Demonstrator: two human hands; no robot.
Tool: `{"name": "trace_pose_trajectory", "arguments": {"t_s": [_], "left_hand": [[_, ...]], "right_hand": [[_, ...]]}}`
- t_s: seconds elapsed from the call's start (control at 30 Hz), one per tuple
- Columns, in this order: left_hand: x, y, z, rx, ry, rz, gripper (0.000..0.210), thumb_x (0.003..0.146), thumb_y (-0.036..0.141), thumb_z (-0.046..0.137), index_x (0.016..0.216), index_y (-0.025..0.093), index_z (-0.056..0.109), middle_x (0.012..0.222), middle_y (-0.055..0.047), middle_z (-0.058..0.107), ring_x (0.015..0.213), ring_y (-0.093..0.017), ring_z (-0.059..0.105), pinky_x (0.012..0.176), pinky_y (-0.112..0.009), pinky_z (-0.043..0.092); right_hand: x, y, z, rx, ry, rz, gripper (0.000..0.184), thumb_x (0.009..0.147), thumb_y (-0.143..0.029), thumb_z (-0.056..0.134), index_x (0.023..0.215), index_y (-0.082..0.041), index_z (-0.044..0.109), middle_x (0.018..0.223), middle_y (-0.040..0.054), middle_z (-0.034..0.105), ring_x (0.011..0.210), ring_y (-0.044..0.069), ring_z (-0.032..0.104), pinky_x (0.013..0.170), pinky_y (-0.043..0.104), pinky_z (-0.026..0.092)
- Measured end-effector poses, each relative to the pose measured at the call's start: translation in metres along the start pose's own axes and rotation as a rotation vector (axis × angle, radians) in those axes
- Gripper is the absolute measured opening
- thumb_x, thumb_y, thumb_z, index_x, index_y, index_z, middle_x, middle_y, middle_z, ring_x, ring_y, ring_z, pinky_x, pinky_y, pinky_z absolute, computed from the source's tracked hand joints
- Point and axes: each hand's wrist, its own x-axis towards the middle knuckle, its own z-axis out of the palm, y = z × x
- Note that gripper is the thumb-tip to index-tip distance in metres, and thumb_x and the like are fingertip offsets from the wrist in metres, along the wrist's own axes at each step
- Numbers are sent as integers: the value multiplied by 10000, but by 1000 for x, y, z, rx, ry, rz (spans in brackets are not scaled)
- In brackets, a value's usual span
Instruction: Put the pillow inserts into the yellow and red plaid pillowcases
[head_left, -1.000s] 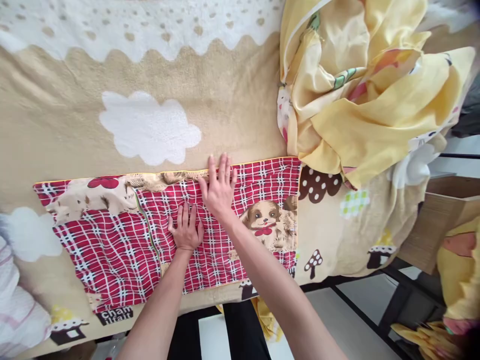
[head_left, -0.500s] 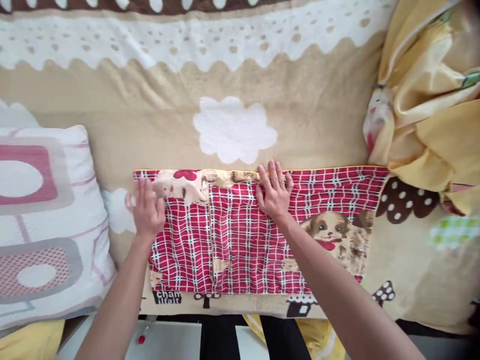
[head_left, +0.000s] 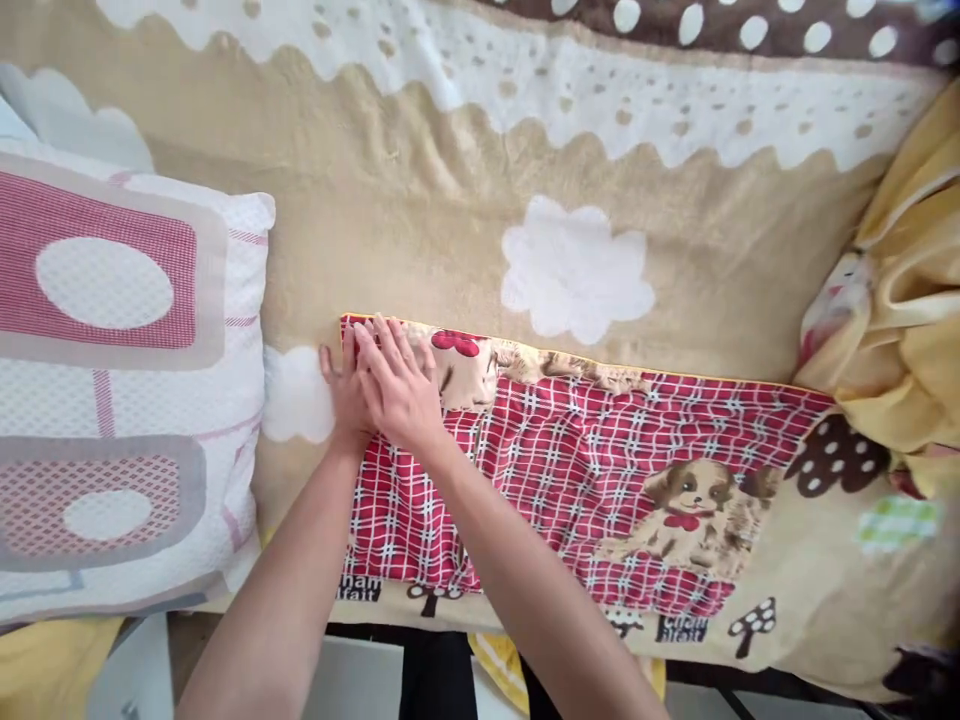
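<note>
A red plaid cloth [head_left: 540, 460] with puppy prints and a yellow edge lies folded into a long strip on the beige bed cover. Flat on its far left corner rests my left hand [head_left: 351, 390], fingers stretched, with the thumb side partly under the other hand. My right hand [head_left: 401, 385] lies beside and partly over it, fingers spread and pressed to the cloth near a red bow print. Neither hand grips anything. Wrinkles run across the middle of the cloth, and my right forearm hides part of its near side.
To the left sits a white and pink patterned pillow [head_left: 247, 270]. A crumpled yellow cloth [head_left: 907, 330] lies at the right, touching the plaid cloth's end. The beige bed cover [head_left: 420, 240] spreads beyond, and its near edge runs above my legs.
My right hand has slid left along the cloth's far edge to meet my left hand at the corner. The view has shifted left and tilted.
</note>
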Motion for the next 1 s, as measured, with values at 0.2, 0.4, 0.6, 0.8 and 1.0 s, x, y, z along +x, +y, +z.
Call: {"name": "trace_pose_trajectory", "arguments": {"t_s": [0.2,0.4,0.6,0.8,1.0], "left_hand": [[4,4,-4,25,-12,-9,614,936,431,387,1519,240,358,1620,-84,267,1531,-302,73,1214,-596,-38],[5,5,-5,35,25,-6,618,952,431,372,1529,216,329,1619,-87,266,1531,-304,69,1197,-627,-70],[10,4,-8,32,3,14,615,963,449,384,1529,212,328,1643,-60,204,1533,-295,20,1208,-589,-77],[-10,17,-33,11,-7,30,579,1001,421,315,1528,180,321,1643,-115,178,1524,-312,95,1178,-592,-112],[-180,3,-16,35,68,-141,561,998,393,316,1519,187,353,1605,-162,280,1495,-283,246,1212,-525,42]], "right_hand": [[-25,77,9,-57,-34,50,606,1031,-427,273,1583,-254,94,1636,-5,225,1518,175,152,1255,455,59],[-37,32,20,13,166,348,699,996,-215,259,1546,-165,-168,1645,72,168,1528,226,99,1241,542,75],[-126,-52,77,114,-84,150,690,1012,-318,327,1581,-172,-36,1640,57,160,1526,207,104,1240,441,171],[-231,-29,65,108,-184,128,670,992,-193,305,1581,-192,-12,1628,34,190,1519,193,148,1229,458,201],[-250,-55,67,132,-198,-49,708,980,-195,340,1575,-136,-40,1638,58,125,1527,189,91,1239,421,185]]}}
